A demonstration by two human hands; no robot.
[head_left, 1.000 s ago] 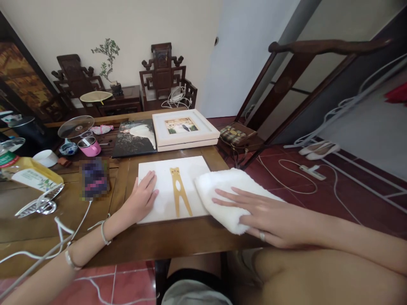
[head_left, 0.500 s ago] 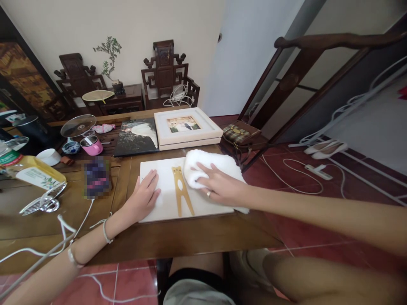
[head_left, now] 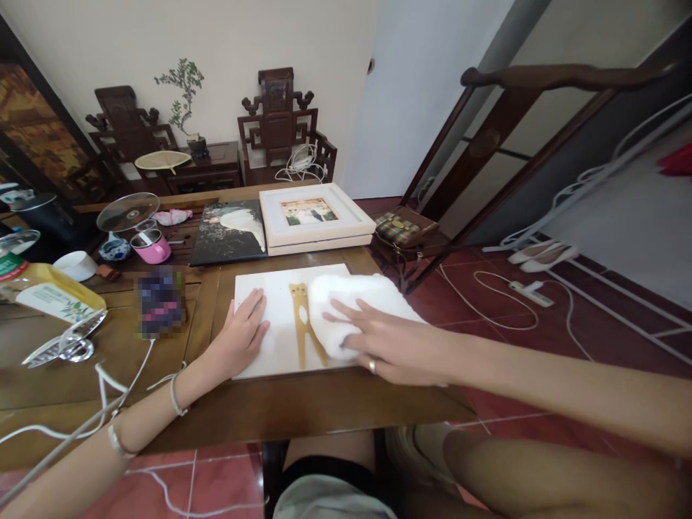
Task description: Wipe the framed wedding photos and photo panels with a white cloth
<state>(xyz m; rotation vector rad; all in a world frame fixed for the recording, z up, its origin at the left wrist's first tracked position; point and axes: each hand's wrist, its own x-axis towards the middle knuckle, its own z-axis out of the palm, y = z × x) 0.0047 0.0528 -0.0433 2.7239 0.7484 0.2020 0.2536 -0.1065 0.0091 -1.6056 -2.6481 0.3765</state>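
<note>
A white flat panel [head_left: 278, 328] lies near the table's front edge. My left hand [head_left: 243, 328] rests flat on its left side, fingers stretched out. On the panel's middle is a tan, long-legged figure with a cat-like head [head_left: 299, 317]; I cannot tell whether it is printed or a separate piece. My right hand [head_left: 373, 335] presses a fluffy white cloth [head_left: 329, 288] onto the right side, with fingers spread over it and the thumb at its near edge. The cloth hides the panel's right part and touches or covers the figure's right leg.
Behind the panel lie a white picture frame [head_left: 318, 238] and a dark photo board [head_left: 230, 234]. To the left are a pink cup [head_left: 154, 249], an oil bottle [head_left: 51, 292], a clear hair claw [head_left: 70, 346] and a white cable [head_left: 108, 393]. A wooden chair [head_left: 486, 137] stands at right.
My right hand has moved the white cloth toward me and slightly right, down to the panel's near edge. My left hand stays in place on the panel.
</note>
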